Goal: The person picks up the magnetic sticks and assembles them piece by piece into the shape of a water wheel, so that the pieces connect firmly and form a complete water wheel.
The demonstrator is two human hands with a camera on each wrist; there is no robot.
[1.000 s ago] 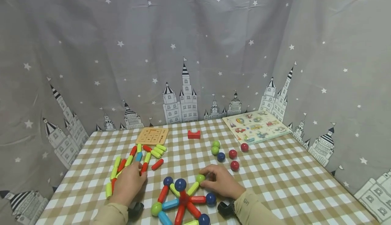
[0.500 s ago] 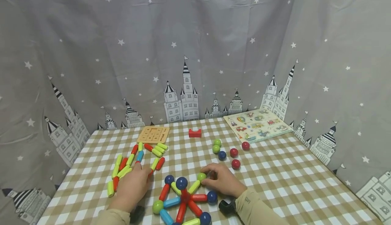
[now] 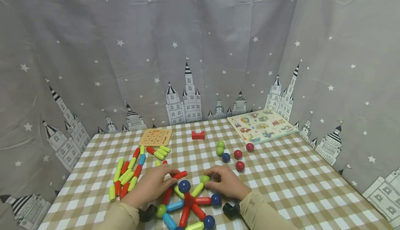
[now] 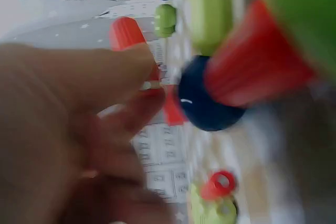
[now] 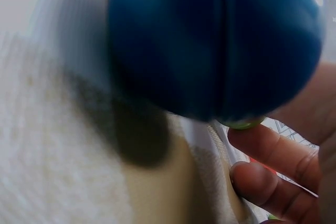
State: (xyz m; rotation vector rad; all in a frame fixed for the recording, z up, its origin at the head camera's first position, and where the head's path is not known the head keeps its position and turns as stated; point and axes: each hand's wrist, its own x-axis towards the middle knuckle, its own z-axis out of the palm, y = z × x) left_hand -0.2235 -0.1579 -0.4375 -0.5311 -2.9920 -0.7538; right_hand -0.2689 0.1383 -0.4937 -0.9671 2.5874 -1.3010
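Note:
My left hand (image 3: 153,185) pinches a red stick (image 3: 180,175) between thumb and fingers, above the far left side of a ball-and-stick build (image 3: 188,202). In the left wrist view the same red stick (image 4: 127,32) pokes out past the thumb, apart from a dark blue ball (image 4: 207,98). At the far right of the build, my right hand (image 3: 229,183) holds a green ball (image 3: 205,179) that sits on a yellow-green stick (image 3: 198,190). A blue ball (image 3: 184,186) tops the upright red stick in the middle. Close up, another blue ball (image 5: 215,40) hides much of the right wrist view.
Loose red, yellow-green and blue sticks (image 3: 126,176) lie to the left. Beyond the right hand are loose balls (image 3: 238,154) in red, green and blue. A wooden number puzzle (image 3: 155,137), a red notched block (image 3: 198,135) and a picture board (image 3: 262,126) lie at the back.
My left hand has moved right from the loose sticks to the build, carrying a red stick. The right hand stays at the green ball.

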